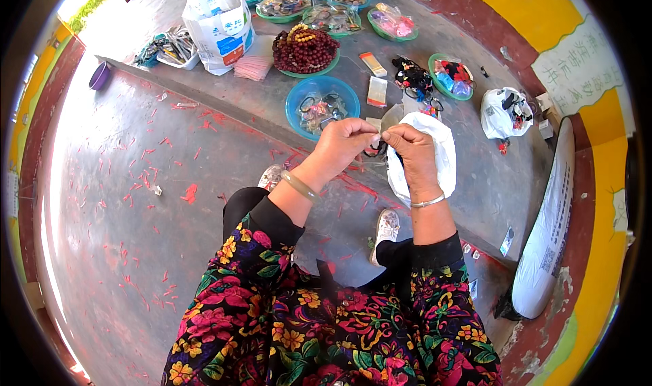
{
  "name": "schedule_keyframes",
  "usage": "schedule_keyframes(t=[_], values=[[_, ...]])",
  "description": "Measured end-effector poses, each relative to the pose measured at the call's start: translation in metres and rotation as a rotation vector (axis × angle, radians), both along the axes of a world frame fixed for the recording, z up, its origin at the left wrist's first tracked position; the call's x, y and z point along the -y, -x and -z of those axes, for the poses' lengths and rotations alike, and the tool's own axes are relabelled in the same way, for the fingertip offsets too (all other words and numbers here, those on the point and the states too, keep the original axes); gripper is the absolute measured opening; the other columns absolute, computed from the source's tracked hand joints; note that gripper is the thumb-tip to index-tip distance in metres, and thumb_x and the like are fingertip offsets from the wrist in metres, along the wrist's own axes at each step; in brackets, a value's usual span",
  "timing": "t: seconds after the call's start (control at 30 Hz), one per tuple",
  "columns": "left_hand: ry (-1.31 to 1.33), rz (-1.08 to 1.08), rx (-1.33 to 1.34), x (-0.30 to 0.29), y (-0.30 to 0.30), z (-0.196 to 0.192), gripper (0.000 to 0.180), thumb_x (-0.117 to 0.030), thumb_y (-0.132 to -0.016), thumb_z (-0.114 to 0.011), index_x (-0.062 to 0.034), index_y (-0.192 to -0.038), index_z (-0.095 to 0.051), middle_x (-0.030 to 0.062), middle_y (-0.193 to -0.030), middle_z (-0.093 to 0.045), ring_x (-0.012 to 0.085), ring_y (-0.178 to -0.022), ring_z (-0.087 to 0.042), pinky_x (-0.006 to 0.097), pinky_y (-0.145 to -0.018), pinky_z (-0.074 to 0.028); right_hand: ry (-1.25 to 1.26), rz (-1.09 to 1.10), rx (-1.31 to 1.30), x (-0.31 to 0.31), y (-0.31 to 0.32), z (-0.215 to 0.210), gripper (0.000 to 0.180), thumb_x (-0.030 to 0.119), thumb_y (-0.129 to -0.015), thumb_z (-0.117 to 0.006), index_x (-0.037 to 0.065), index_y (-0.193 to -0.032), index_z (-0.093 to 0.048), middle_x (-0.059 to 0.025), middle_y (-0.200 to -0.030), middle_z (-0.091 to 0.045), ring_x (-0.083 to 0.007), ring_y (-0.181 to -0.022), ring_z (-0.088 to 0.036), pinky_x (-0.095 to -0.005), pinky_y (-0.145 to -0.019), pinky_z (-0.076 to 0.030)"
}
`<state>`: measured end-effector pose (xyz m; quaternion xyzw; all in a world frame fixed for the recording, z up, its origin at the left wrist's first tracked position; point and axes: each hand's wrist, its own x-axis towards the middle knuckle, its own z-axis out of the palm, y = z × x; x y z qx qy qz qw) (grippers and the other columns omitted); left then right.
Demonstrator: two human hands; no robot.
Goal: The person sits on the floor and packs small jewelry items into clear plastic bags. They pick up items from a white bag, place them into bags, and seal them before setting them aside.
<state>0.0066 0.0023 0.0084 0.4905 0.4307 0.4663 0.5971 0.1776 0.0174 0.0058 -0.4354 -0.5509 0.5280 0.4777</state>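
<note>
While I watch from the head cam: pretty cluttered step here.
Around: white plastic bag (pixel 435 158) sits right behind both hands, near the step's front edge.
Hands: left hand (pixel 343 145) and right hand (pixel 414 151) pinch a clear little packet (pixel 390 119), fingertips closed on it.
Hard to see: packet contents, can't tell.
Containers: blue bowl (pixel 322 105) holds small dark trinkets; green dish (pixel 305 51) is piled with dark red beads.

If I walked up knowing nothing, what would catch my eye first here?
Probably the two hands, left hand and right hand, pinching something small together at the centre, above a white plastic bag. Beyond them sit a blue bowl of small trinkets and a heap of dark red beads. Red scraps litter the grey floor.
</note>
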Motion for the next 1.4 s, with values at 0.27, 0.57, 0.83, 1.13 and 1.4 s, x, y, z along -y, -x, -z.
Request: schedule_keyframes(t=[0.27,0.57,0.83,1.13,1.4], values=[[-0.035,-0.047,-0.183,-0.001,0.001,-0.001,0.014,-0.014,-0.084,-0.061,-0.0012,-0.087,-0.066,-0.0026,-0.068,-0.058,0.0028,-0.054,-0.047,0.019,-0.047,-0.040,-0.109,-0.018,0.118,0.000,0.003,-0.001,0.015,0.013,-0.081,-0.068,0.000,-0.075,-0.062,0.0049,-0.067,-0.051,-0.0034,-0.060,-0.041,-0.0193,-0.053,-0.034],[0.112,0.076,0.114,-0.005,0.009,0.000,0.016,-0.014,-0.087,-0.056,-0.0004,-0.093,-0.062,0.0032,-0.082,-0.065,0.0075,-0.064,-0.059,0.018,-0.047,-0.040,0.017,-0.007,-0.033,0.001,0.004,0.003,0.018,0.019,-0.083,-0.065,0.002,-0.078,-0.063,0.0046,-0.068,-0.055,-0.0028,-0.062,-0.044,-0.0188,-0.057,-0.037],[0.161,0.056,0.110,-0.002,0.005,0.001,0.019,-0.019,-0.088,-0.055,-0.0010,-0.092,-0.063,0.0024,-0.080,-0.064,0.0053,-0.062,-0.056,0.017,-0.045,-0.038,0.165,0.062,-0.210,-0.003,0.001,0.009,0.017,0.019,-0.083,-0.066,0.003,-0.078,-0.065,0.0033,-0.066,-0.057,-0.0042,-0.059,-0.047,-0.0192,-0.055,-0.038],[0.192,0.046,0.110,-0.005,0.000,0.012,0.021,-0.019,-0.088,-0.055,-0.0006,-0.083,-0.065,0.0011,-0.073,-0.062,0.0035,-0.056,-0.051,0.016,-0.043,-0.037,0.128,0.079,-0.179,-0.002,0.006,0.012,0.019,0.022,-0.084,-0.065,0.003,-0.080,-0.066,0.0027,-0.066,-0.058,-0.0041,-0.059,-0.047,-0.0199,-0.054,-0.038],[0.218,-0.175,0.258,-0.008,0.010,0.014,0.023,-0.022,-0.088,-0.056,-0.0009,-0.083,-0.065,0.0047,-0.073,-0.064,0.0060,-0.054,-0.050,0.020,-0.045,-0.035,0.324,-0.028,-0.093,-0.004,-0.001,0.005,0.020,0.023,-0.083,-0.065,0.003,-0.087,-0.065,-0.0011,-0.072,-0.062,-0.0090,-0.064,-0.057,-0.0216,-0.059,-0.044]])
